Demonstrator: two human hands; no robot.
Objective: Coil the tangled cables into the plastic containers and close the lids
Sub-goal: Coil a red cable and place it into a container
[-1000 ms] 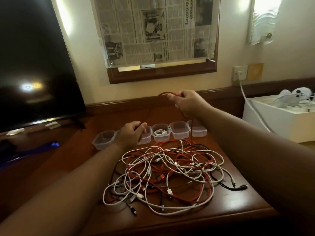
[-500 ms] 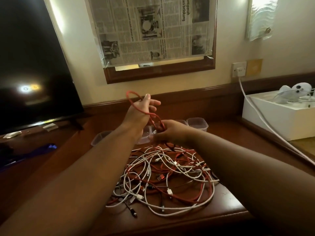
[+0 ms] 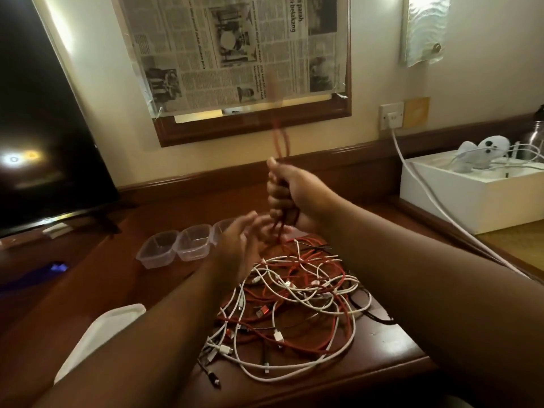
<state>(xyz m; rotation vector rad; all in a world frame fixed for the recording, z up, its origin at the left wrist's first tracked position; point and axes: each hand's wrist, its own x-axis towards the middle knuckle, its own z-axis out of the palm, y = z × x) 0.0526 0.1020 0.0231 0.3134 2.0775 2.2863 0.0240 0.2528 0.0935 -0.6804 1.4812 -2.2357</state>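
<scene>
Gripping a red cable (image 3: 282, 142) in a fist, the right hand (image 3: 290, 195) holds it raised above the far side of the desk (image 3: 391, 348), fingers curled tight round a doubled length that sticks up above the thumb and trails down into the heap. Motion blur makes it hard to say how many loops are gathered, possibly only two or three. Just below and to the left, the left hand (image 3: 240, 245) is spread with fingers loose, holding nothing and close under the hanging strand.

Most of the job looks undone. The tangle of cables (image 3: 294, 304), red, white and a few black, sprawls over the near right part of the desk, reaching almost to its front edge. A row of clear plastic tubs (image 3: 176, 245) stands along the far left of the pile, the two plainly visible ones open and holding nothing; others are hidden behind the hands. A white lid (image 3: 100, 340) lies near the front left edge, partly under the left forearm. Judging from this, one cable is being coiled, none is seen boxed, and no lid is seen shut.
</scene>
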